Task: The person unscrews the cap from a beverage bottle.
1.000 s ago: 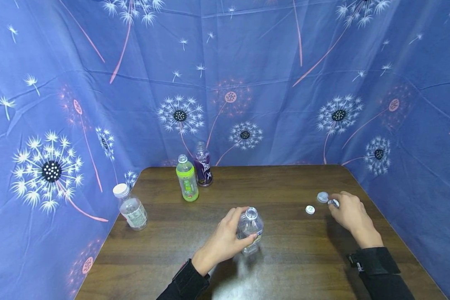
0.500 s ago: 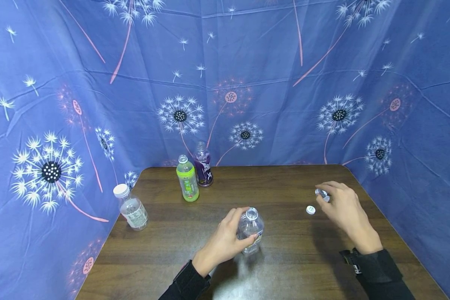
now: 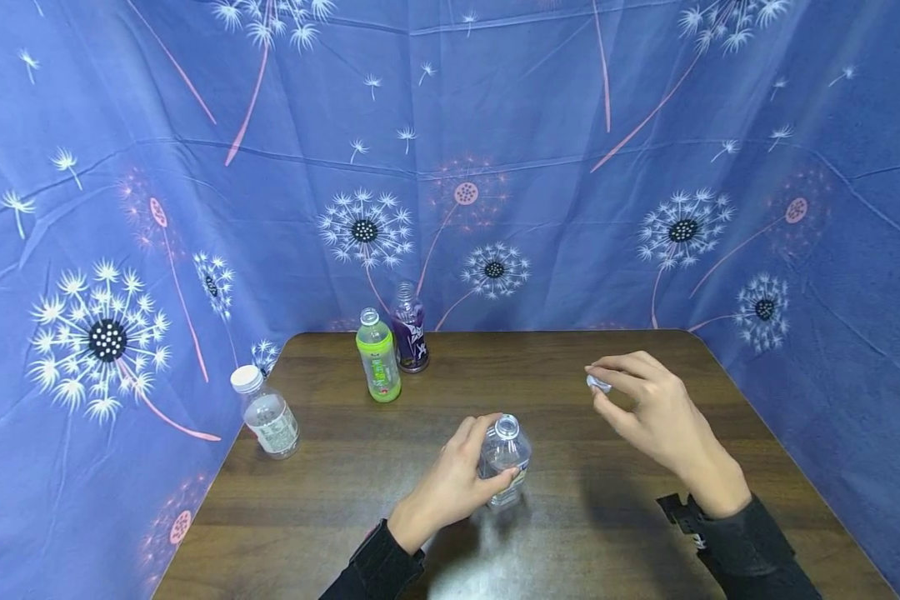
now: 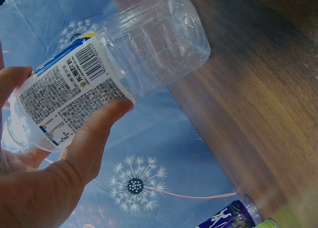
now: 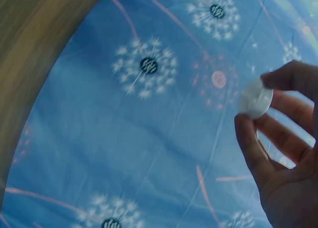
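Observation:
My left hand grips a clear plastic bottle around its body near the front middle of the table. The bottle stands upright with an uncapped mouth. In the left wrist view, thumb and fingers wrap its printed label, which carries a barcode. Off to the right, my right hand pinches a small whitish bottle cap between its fingertips, raised over the table. The right wrist view shows this cap held by its edge between thumb and fingers.
A green-labelled bottle and a purple bottle, both uncapped, stand at the back left of the wooden table. A clear bottle with a white cap stands at the left edge. Blue dandelion cloth surrounds the table.
My right hand has picked up a cap and moved left with it, toward the bottle. The caps lying on the table are now hidden by that hand. The left hand stays put.

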### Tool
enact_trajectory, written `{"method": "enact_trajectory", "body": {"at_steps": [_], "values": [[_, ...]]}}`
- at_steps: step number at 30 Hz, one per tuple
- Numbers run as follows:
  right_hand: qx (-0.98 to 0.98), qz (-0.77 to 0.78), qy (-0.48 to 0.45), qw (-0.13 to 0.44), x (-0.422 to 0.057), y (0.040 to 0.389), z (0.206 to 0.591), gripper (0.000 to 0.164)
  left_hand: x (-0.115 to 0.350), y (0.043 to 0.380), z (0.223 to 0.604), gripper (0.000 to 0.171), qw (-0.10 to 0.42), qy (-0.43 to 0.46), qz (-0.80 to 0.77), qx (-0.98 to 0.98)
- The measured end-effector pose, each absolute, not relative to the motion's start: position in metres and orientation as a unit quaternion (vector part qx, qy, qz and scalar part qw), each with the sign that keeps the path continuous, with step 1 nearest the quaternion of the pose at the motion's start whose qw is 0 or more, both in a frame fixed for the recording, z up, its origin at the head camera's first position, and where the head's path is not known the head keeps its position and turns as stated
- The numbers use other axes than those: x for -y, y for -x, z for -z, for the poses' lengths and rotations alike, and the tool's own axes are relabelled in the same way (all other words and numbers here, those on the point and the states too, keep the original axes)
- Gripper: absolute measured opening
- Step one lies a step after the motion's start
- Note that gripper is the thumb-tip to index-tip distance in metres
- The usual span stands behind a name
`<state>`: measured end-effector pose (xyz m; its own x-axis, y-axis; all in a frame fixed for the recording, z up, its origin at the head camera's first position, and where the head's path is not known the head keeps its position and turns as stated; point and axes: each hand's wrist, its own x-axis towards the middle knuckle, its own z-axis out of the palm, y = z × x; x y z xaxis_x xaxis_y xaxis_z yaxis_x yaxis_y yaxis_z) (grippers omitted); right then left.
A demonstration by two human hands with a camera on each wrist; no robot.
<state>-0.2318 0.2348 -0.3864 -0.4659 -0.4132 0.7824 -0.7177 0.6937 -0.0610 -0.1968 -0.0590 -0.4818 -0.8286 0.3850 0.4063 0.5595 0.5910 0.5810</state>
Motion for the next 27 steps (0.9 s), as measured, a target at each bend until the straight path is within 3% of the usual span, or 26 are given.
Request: {"method": "enact_trajectory", "body": {"at_steps": [20,27], "values": [[0.740,-0.298,-0.499,0.337,-0.168,0.235,0.377,0.024,0.059,0.199,0.483,0.076,0.114,0.275,0.362,0.883],[0.757,-0.292,-0.514,0.278,-0.157,0.235,0.385,0.025,0.059,0.199,0.485,0.075,0.105,0.280,0.375,0.877]]}}
